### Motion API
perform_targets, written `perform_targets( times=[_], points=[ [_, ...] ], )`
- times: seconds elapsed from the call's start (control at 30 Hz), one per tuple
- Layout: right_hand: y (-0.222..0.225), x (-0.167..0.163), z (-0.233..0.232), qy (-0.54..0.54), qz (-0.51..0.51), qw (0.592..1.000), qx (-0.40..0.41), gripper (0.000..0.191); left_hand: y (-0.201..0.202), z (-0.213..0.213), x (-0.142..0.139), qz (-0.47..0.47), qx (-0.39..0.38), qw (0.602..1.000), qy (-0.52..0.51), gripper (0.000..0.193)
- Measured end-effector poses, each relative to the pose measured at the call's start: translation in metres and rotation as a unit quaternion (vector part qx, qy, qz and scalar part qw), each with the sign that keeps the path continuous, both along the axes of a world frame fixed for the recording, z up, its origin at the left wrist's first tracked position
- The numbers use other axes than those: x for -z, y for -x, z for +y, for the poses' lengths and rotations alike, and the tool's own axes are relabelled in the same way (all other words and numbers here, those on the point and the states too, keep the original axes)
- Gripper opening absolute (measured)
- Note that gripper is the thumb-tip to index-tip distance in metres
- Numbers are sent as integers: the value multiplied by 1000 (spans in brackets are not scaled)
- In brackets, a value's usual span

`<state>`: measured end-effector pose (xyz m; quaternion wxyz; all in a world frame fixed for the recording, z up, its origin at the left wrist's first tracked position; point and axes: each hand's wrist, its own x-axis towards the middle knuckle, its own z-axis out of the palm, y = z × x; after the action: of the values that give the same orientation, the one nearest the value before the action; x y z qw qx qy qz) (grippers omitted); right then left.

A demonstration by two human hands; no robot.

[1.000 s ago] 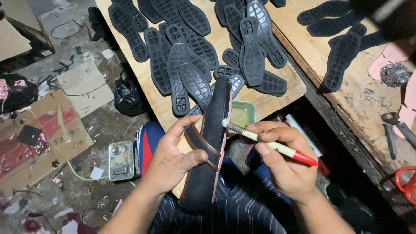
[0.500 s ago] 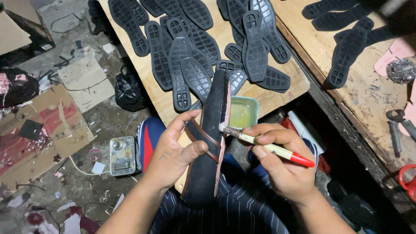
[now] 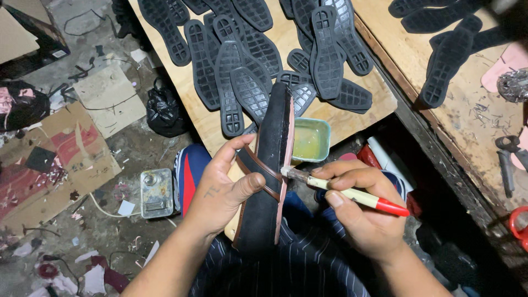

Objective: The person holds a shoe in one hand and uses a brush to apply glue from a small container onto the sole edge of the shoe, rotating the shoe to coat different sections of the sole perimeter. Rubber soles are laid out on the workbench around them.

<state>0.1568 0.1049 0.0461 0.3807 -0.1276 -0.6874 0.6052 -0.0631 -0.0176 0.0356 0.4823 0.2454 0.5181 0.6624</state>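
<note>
Gripping a black sandal [image 3: 268, 181] on edge over the lap, the left hand [image 3: 223, 190] was clamped around its brown straps, while the right hand [image 3: 360, 214] was closed on a red-capped brush [image 3: 344, 191], tip touching the sandal's pink rim, just beside a green glue tub [image 3: 311, 139] on the table [image 3: 360, 113] among black soles [image 3: 250, 93]

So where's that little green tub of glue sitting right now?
In the head view the green tub sits on the near edge of the wooden board, just right of the sandal held in the left hand, below the black soles.
</note>
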Motion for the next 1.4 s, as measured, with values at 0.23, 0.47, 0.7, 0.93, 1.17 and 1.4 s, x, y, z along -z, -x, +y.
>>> perform_targets(
  times=[0.23, 0.47, 0.7, 0.93, 1.17, 1.4],
  points=[
    [3, 0, -2, 40, 8, 999, -9, 17, 1, 1, 1, 79, -7, 997, -19, 85],
    [4, 3, -3, 117, 46, 992, -24, 17, 1, -1, 1, 77, -1, 997, 0, 91],
    [1, 0, -8, -22, -16, 1000, 2, 20, -2, 2, 2, -1, -27, 1000, -3, 91],
    [3, 1, -6, -59, -10, 998, 26, 22, -5, 5, 1, -49, -24, 998, -12, 92],
    [9, -1, -10, -38, 1, 999, 20, 21, -7, 5, 1, -66, -28, 997, -19, 88],
    [9, -7, -9, -196, -59, 978, 45, 23, -11, 5, 3, -125, -37, 991, -11, 82]
  ],
)
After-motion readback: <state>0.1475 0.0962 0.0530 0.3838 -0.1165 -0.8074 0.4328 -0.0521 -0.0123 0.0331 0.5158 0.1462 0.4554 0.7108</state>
